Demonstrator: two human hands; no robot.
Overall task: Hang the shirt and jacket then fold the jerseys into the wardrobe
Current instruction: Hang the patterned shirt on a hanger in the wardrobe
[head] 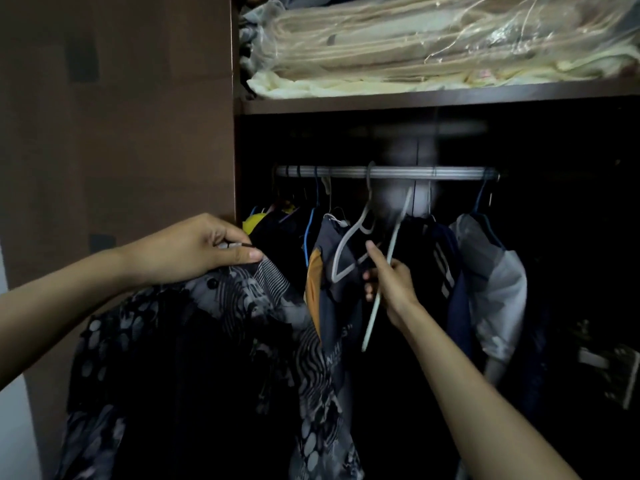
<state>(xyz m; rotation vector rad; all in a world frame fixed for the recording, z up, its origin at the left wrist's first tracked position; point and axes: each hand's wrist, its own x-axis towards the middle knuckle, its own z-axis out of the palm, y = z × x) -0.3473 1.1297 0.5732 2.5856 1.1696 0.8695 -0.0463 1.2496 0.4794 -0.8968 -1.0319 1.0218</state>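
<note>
Presently: one patterned shirt (pixel 214 341), black and grey, held up at the collar by the left hand (pixel 194 249), fingers (pixel 242 254) pinched together on the fabric, shirt hanging below them in front of the wardrobe (pixel 121 133) side panel. One right hand (pixel 389 282), fingers curled round a pale hanger (pixel 384 271), forefinger extended; shirt lies left of this hand, apart from it. A second pale hanger (pixel 353 244) hooks on the one rail (pixel 398 172). Several dark garments hang there; count unclear. One shelf (pixel 433 97) above carries a plastic-wrapped bundle (pixel 433 39).
</note>
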